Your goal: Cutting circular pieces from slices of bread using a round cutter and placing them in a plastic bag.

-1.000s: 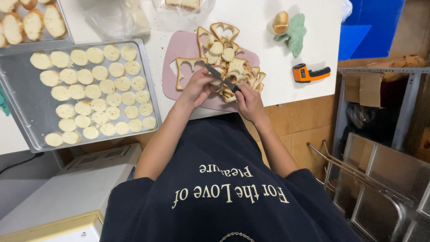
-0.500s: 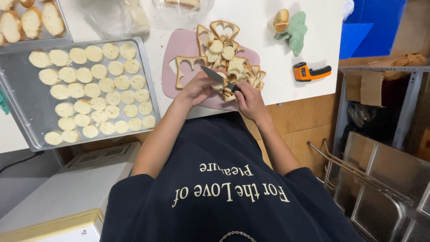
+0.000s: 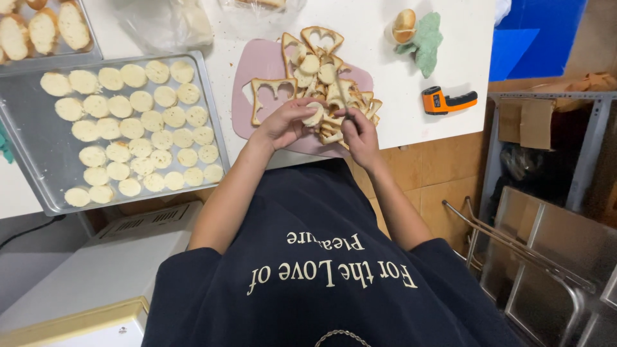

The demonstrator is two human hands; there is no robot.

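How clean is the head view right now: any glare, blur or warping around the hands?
Head view: even, soft light, no hard shadows; mild glare on the metal tray. The left hand and right hand look sharp over the pink cutting board. Wide-angle bending skews the table edge; the right side lies dim.

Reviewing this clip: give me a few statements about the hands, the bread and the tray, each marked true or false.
1. The left hand holds a round piece of bread. True.
2. The metal tray holds whole uncut slices. False: it holds rows of small bread rounds.
3. The right hand rests on the orange handheld thermometer. False: it is at the pile of cut-out bread crusts on the pink cutting board; the thermometer lies apart.
4. A slice with holes cut out lies on the pink cutting board. True.
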